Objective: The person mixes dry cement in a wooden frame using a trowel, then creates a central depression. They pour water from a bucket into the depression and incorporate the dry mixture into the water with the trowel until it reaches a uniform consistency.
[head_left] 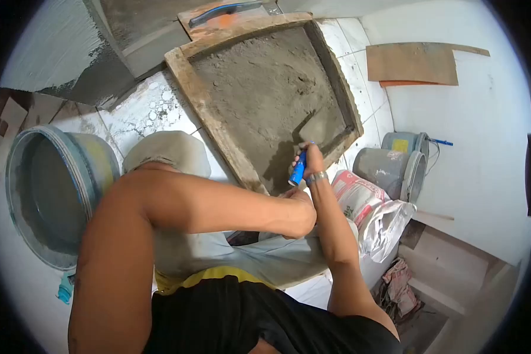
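My right hand (pixel 313 159) grips the blue handle of a trowel (pixel 299 170). The trowel's grey blade lies against wet grey mortar near the right front corner of a wooden frame (pixel 212 127). Mortar (pixel 259 88) fills this shallow frame with a rough, lumpy surface, and shadows of the arm and tool fall across it. Just below the trowel handle, my left hand (pixel 302 213) is bent downward over my leg. Its fingers look curled and mostly hidden, so anything inside them is out of sight.
A large bucket (pixel 94 159) stands left of my knee. On the right are a tipped grey bucket (pixel 380 171) and a printed sack (pixel 360 194). Behind the frame lies a float with a blue handle (pixel 224 13). A brown board (pixel 413 64) rests against the right wall.
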